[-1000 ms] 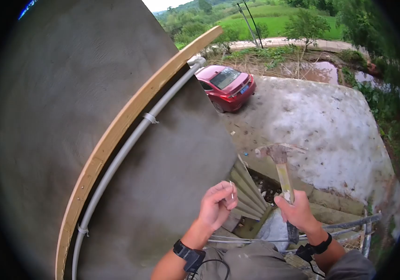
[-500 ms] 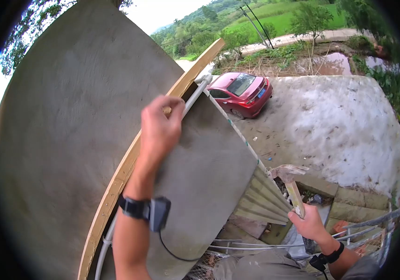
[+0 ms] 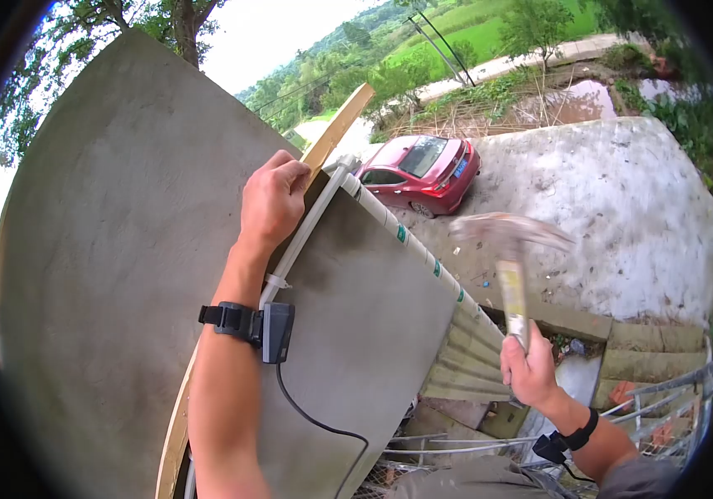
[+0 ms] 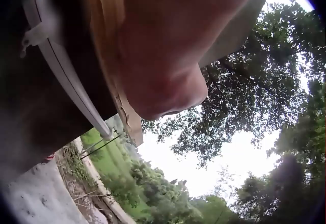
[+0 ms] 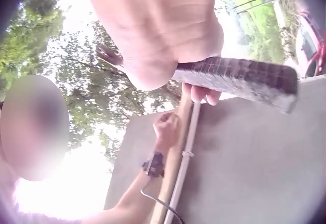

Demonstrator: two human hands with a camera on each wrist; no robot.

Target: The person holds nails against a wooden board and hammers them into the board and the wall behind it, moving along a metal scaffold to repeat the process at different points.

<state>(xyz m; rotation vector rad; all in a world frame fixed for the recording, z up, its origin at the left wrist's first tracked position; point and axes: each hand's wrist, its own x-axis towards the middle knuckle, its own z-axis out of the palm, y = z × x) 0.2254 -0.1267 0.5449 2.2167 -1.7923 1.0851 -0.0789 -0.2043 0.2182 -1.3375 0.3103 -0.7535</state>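
Observation:
My left hand (image 3: pixel 273 200) is at the upper part of the wooden strip (image 3: pixel 341 125), its fingers curled and thumb pinched in against the wood; the small nail between them is hidden. In the left wrist view the hand (image 4: pixel 165 61) lies along the strip (image 4: pixel 109 10). My right hand (image 3: pixel 531 370) grips the handle of a claw hammer (image 3: pixel 513 287), head up and slightly blurred, to the right of the strip. The right wrist view shows the hammer's dark grip (image 5: pixel 239 78) sticking out of the right hand (image 5: pixel 158 35).
A grey pipe (image 3: pixel 310 229) runs beside the strip along the grey cement surface (image 3: pixel 140 183). A white pipe with green marks (image 3: pixel 414 249) slopes down to corrugated sheets (image 3: pixel 466 358). Metal rails (image 3: pixel 664 391) stand at lower right; a red car (image 3: pixel 423 170) is parked below.
My left hand has moved from near the lap, where it pinched a thin nail, up to the wooden strip. The hammer dipped slightly, then rose. The view has shifted.

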